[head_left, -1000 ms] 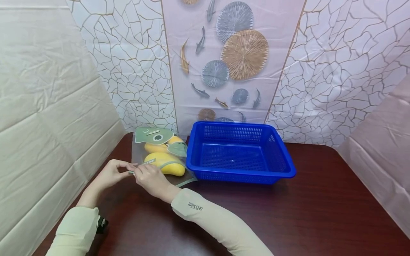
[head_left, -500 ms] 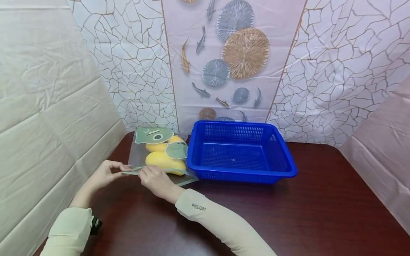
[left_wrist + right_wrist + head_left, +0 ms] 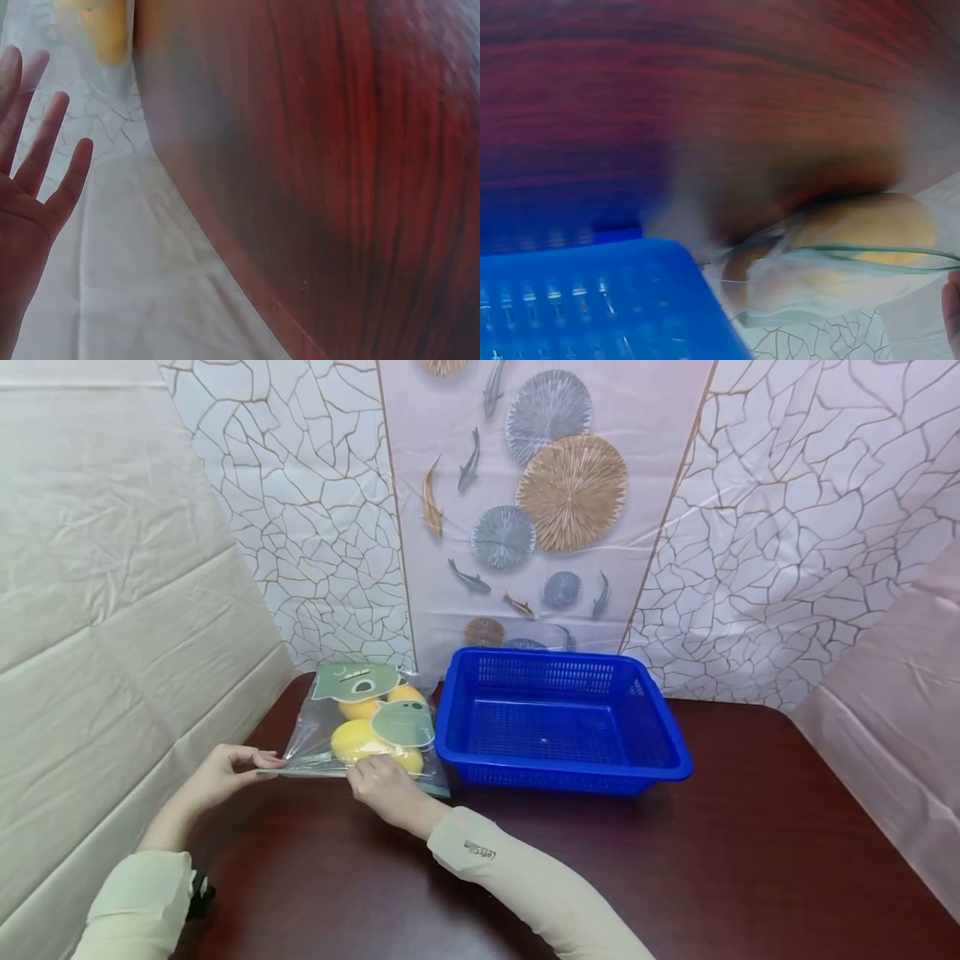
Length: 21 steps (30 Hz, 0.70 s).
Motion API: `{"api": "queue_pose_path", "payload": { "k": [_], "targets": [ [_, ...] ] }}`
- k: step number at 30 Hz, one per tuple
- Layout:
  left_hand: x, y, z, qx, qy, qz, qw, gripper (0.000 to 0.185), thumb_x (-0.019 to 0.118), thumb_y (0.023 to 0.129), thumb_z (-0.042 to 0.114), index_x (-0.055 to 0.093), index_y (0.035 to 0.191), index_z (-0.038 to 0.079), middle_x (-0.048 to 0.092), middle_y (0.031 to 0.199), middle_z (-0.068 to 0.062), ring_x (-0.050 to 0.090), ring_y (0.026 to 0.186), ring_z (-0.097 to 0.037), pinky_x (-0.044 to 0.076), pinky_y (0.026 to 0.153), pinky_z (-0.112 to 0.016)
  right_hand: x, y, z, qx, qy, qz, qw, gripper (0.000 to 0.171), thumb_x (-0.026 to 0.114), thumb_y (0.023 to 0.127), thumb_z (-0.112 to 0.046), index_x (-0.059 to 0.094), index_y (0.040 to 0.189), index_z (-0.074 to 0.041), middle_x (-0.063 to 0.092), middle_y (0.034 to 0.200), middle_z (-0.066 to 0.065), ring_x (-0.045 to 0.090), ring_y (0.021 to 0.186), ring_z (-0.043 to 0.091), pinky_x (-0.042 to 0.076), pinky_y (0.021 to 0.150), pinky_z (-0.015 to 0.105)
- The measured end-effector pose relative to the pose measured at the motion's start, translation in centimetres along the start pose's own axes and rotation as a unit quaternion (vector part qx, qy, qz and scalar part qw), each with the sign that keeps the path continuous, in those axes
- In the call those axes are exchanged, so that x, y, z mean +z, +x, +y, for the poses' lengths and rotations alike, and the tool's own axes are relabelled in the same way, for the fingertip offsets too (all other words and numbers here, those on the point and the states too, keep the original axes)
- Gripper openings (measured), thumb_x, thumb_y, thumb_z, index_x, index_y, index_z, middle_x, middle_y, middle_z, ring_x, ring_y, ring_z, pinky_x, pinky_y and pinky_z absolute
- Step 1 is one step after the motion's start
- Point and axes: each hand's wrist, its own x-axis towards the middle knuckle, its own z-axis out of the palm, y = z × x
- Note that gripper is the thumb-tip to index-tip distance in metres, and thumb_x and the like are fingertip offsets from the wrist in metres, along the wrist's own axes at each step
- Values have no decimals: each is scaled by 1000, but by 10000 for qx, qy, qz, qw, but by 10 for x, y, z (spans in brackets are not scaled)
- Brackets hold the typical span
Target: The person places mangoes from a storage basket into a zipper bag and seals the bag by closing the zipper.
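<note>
A clear zip bag (image 3: 311, 727) with green printed patches lies at the left of the table. Inside it are several yellow mangoes (image 3: 352, 739), partly covered by the prints. At the bag's near left corner, my left hand (image 3: 213, 777) pinches the green-edged mouth between thumb and index finger; in the left wrist view its other fingers (image 3: 67, 180) spread out. Farther right along the same edge, my right hand (image 3: 390, 792) grips the mouth with curled fingers. The right wrist view shows the green rim (image 3: 855, 249) as a narrow loop before a mango (image 3: 877, 221).
A blue plastic basket (image 3: 562, 770) with slotted walls stands right beside the bag, and holds nothing visible. Dark red-brown wood makes up the tabletop (image 3: 712, 860). Pale cloth (image 3: 135, 635) hangs along the left side and a patterned sheet (image 3: 337, 527) at the back.
My hands began close together on the bag's edge. My left hand has moved left and my right hand right, leaving a straight stretch of edge between them; the bag's near part has shifted slightly left.
</note>
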Motion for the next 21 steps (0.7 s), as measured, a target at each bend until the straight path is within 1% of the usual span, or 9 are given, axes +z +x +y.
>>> {"api": "queue_pose_path", "payload": {
  "k": [4, 6, 8, 9, 13, 15, 17, 18, 21],
  "targets": [
    [-3, -4, -6, 31, -108, -57, 9999, 14, 66, 75, -13, 72, 78, -1, 70, 90, 20, 53, 97, 18, 39, 82, -1, 1, -5, 2, -127, -104, 4, 9999, 14, 54, 82, -7, 58, 73, -18, 59, 70, -8, 56, 68, 6, 45, 65, 18],
    [-4, -5, -8, 47, -126, -71, 9999, 13, 66, 74, -14, 71, 78, -3, 69, 90, 23, 53, 97, 18, 38, 83, 0, 1, -8, 4, -183, -163, -10, 9997, 14, 53, 82, -7, 59, 74, -18, 60, 71, -8, 55, 67, 6, 45, 64, 18],
    [-6, -7, -11, 31, -145, -58, 9999, 13, 65, 74, -15, 70, 77, -4, 70, 90, 21, 53, 96, 19, 38, 83, 0, 1, -10, 6, -232, -236, -20, 9995, 14, 53, 82, -7, 60, 75, -18, 60, 71, -8, 56, 67, 6, 45, 64, 18],
    [-7, -7, -12, 1, -153, -47, 9999, 14, 65, 73, -16, 71, 77, -3, 71, 89, 18, 53, 96, 19, 38, 82, 0, 1, -12, 8, -257, -277, -30, 9993, 14, 53, 82, -7, 60, 75, -18, 60, 71, -8, 56, 67, 6, 45, 63, 18],
    [-11, -9, -14, -209, -75, 8, 9998, 16, 66, 74, -14, 72, 77, 0, 74, 85, 11, 50, 97, 21, 38, 81, 1, 0, -18, 15, -381, -494, -90, 9980, 17, 50, 84, -7, 59, 75, -18, 60, 71, -8, 56, 66, 7, 45, 62, 19],
    [-12, -10, -15, -299, 66, 96, 9995, 18, 66, 74, -14, 74, 78, 2, 74, 82, 9, 47, 98, 23, 37, 81, 1, 0, -22, 19, -444, -566, -122, 9973, 23, 44, 86, -5, 59, 74, -18, 60, 70, -7, 55, 65, 8, 44, 61, 20],
    [-13, -11, -16, -338, 292, 243, 9987, 20, 67, 73, -14, 75, 79, 4, 73, 81, 11, 45, 97, 25, 36, 80, 2, -1, -26, 24, -497, -635, -90, 9967, 30, 38, 88, -2, 59, 73, -18, 60, 69, -6, 55, 65, 8, 43, 60, 20],
    [-13, -11, -16, -355, 383, 320, 9981, 20, 68, 73, -14, 75, 79, 3, 73, 80, 12, 44, 96, 26, 36, 80, 3, -1, -29, 26, -531, -660, -48, 9964, 32, 36, 89, -1, 58, 73, -18, 59, 69, -6, 55, 64, 9, 43, 60, 21],
    [-13, -11, -18, -411, 566, 469, 9964, 21, 69, 72, -14, 75, 78, 5, 73, 80, 11, 45, 94, 27, 37, 77, 3, -1, -34, 32, -585, -656, 126, 9960, 37, 31, 92, 0, 57, 71, -17, 58, 67, -5, 54, 63, 10, 42, 58, 21]
  ]
}}
